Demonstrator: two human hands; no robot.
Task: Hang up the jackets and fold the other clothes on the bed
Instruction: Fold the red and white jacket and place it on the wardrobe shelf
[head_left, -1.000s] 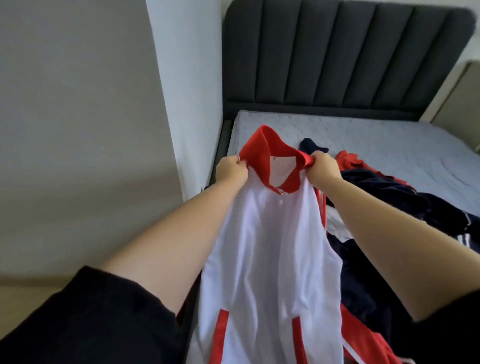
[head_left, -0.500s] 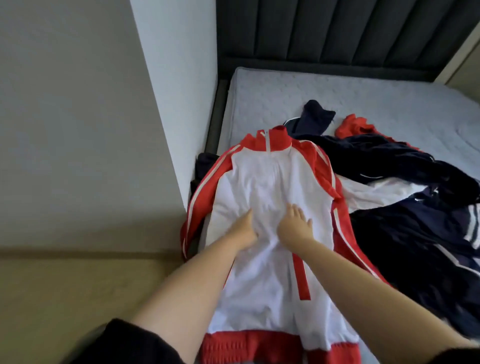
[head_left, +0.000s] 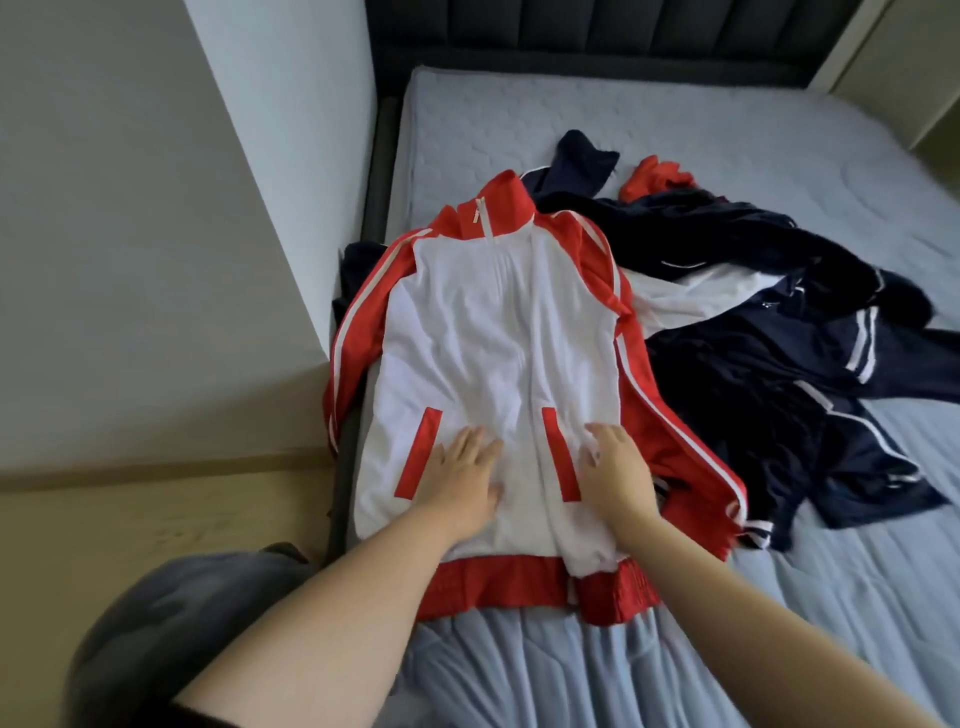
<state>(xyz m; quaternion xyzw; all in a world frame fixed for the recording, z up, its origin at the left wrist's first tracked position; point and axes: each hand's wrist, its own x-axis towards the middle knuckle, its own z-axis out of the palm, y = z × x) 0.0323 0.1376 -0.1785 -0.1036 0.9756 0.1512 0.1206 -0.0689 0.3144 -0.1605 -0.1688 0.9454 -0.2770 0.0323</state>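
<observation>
A white track jacket with red sleeves, red collar and red hem lies flat, front up and zipped, near the left edge of the bed. My left hand presses flat on its lower front beside the left red pocket strip. My right hand presses flat beside the right pocket strip, fingers straight. To the right lies a heap of dark navy clothes with white stripes, and a bit of another red garment shows behind it.
A white wall corner stands close to the bed's left side, with a narrow gap down to a wooden floor. The dark padded headboard is at the far end. Bare grey-blue mattress lies beyond and in front of the clothes.
The jacket, held up by its collar a second ago, now lies spread on the bed. Both hands have slid from its middle down toward the hem and moved apart.
</observation>
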